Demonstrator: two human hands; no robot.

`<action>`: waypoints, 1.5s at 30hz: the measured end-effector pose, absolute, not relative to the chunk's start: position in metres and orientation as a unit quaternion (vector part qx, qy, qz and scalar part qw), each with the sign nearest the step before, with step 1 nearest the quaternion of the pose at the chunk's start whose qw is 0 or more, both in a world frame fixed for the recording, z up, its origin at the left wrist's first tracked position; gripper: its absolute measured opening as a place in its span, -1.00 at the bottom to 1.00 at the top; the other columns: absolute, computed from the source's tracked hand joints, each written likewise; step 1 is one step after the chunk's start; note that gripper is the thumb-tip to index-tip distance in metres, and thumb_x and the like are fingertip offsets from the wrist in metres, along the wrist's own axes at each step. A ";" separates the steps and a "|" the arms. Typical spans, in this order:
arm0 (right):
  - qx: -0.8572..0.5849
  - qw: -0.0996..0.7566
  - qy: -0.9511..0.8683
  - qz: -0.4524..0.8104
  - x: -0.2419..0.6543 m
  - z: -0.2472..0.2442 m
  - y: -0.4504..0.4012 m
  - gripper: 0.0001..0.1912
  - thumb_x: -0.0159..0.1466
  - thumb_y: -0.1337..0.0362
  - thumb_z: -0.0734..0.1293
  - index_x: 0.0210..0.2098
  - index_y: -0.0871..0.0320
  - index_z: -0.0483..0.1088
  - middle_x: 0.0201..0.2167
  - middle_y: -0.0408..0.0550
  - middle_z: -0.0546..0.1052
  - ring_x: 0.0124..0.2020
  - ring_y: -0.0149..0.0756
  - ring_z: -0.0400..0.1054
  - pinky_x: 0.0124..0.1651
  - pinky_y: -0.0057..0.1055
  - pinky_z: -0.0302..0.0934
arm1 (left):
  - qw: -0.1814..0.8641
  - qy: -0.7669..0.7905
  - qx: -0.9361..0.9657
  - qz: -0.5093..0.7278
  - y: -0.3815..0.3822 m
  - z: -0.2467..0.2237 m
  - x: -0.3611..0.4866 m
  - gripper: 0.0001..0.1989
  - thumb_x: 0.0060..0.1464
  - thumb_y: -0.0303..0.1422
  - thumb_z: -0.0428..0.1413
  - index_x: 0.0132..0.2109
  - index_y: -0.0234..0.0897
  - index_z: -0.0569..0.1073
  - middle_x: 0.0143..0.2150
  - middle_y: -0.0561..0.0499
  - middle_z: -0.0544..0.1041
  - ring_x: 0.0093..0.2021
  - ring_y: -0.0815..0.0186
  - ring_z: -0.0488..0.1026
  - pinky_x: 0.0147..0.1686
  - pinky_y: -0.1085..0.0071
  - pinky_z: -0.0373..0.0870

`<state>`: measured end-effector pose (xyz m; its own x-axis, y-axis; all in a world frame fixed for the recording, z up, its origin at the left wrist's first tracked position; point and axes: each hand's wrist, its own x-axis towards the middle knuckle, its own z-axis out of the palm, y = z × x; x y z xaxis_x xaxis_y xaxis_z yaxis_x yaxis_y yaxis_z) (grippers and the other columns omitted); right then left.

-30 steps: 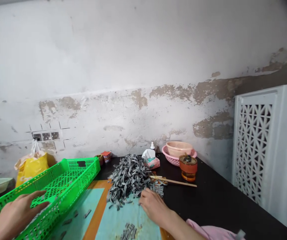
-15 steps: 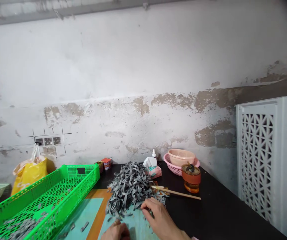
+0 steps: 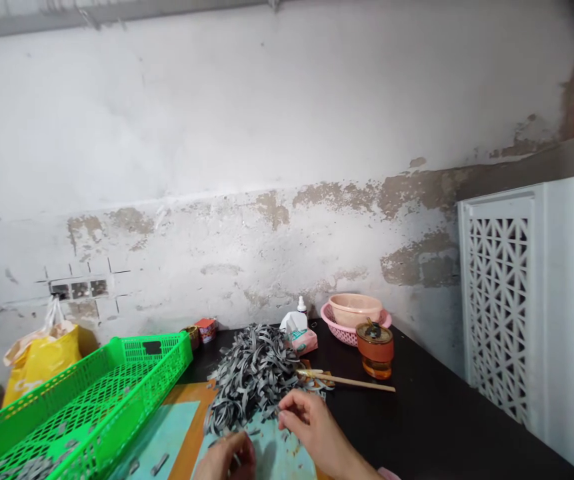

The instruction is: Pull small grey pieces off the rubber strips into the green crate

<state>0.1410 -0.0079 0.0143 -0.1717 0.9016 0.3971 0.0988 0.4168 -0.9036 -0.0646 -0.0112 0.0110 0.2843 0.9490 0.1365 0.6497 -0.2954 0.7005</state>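
A heap of thin grey strips (image 3: 251,370) lies on a pale blue mat (image 3: 267,460) in front of me. My right hand (image 3: 314,427) is at the heap's near right edge, thumb and index fingertip brought together; whatever is between them is too small to make out. Low in the view, my left hand (image 3: 227,457) is curled over the mat, left of my right hand. Its fingertips are partly hidden, so I cannot make out what they hold. A few short grey pieces (image 3: 159,465) lie on another pale blue sheet at the left.
A green mesh crate (image 3: 167,383) with grey pieces stands left, a yellow bag (image 3: 41,367) behind it. Beyond the heap are a tissue pack (image 3: 304,341), pink basins (image 3: 354,310), an amber cup (image 3: 375,353) and a wooden-handled brush (image 3: 361,385). A white lattice cabinet (image 3: 499,320) borders the right.
The view has turned slightly right, so the scene sits further left. My left hand has come up a little more into view. My right thumb and index finger stay close beside the heap.
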 end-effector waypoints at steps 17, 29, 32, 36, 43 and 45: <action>-0.351 0.544 -0.616 0.448 0.134 0.004 -0.005 -0.79 0.09 0.16 0.39 -0.42 0.21 0.46 -0.50 -0.12 0.50 -0.46 -0.36 0.34 -0.37 -0.46 0.19 | 0.597 0.404 0.455 0.523 -0.011 0.011 -0.016 -0.63 -0.45 -0.19 0.43 -0.44 -0.31 0.59 -0.50 0.07 0.58 -0.46 0.37 0.45 -0.34 0.49 0.37; -0.362 0.526 -0.600 0.482 0.132 -0.001 -0.005 -0.64 0.07 -0.01 0.40 -0.48 0.19 0.37 -0.56 -0.18 0.40 -0.55 -0.41 0.26 -0.46 -0.48 0.16 | 0.621 0.394 0.432 0.523 -0.014 0.006 -0.024 -0.63 -0.40 -0.23 0.43 -0.35 -0.28 0.64 -0.41 -0.01 0.66 -0.37 0.27 0.56 -0.24 0.42 0.46; -0.335 0.527 -0.583 0.519 0.137 0.002 -0.006 -0.60 0.07 -0.06 0.38 -0.46 0.17 0.31 -0.59 -0.20 0.37 -0.56 -0.41 0.27 -0.47 -0.48 0.18 | 0.644 0.389 0.376 0.541 -0.018 0.009 -0.024 -0.63 -0.43 -0.31 0.45 -0.35 -0.33 0.62 -0.40 -0.03 0.65 -0.37 0.30 0.56 -0.24 0.48 0.47; -0.332 0.491 -0.580 0.558 0.139 0.004 -0.007 -0.58 0.03 -0.06 0.40 -0.47 0.18 0.29 -0.63 -0.24 0.35 -0.61 -0.45 0.24 -0.51 -0.49 0.15 | 0.670 0.371 0.336 0.549 -0.020 0.012 -0.024 -0.65 -0.42 -0.37 0.45 -0.36 -0.35 0.62 -0.39 -0.04 0.64 -0.36 0.33 0.57 -0.25 0.54 0.48; -0.340 0.449 -0.576 0.592 0.139 0.002 -0.006 -0.59 -0.05 -0.01 0.45 -0.51 0.21 0.32 -0.70 -0.23 0.36 -0.68 -0.49 0.20 -0.54 -0.50 0.11 | 0.685 0.358 0.361 0.522 -0.017 0.005 -0.026 -0.66 -0.38 -0.33 0.44 -0.35 -0.35 0.62 -0.41 -0.01 0.64 -0.39 0.35 0.57 -0.25 0.53 0.48; -0.339 0.434 -0.570 0.610 0.141 0.001 -0.005 -0.59 -0.07 0.01 0.47 -0.51 0.22 0.33 -0.71 -0.22 0.37 -0.69 -0.50 0.19 -0.54 -0.51 0.09 | 0.687 0.354 0.377 0.510 -0.018 0.004 -0.026 -0.65 -0.38 -0.31 0.44 -0.35 -0.35 0.61 -0.42 -0.01 0.63 -0.41 0.36 0.56 -0.27 0.51 0.47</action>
<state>0.1408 -0.0051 0.0013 -0.3937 0.9156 0.0821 -0.1431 0.0271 -0.9893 -0.0260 -0.0176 0.0041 0.2291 0.9680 -0.1022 -0.4329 0.1954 0.8800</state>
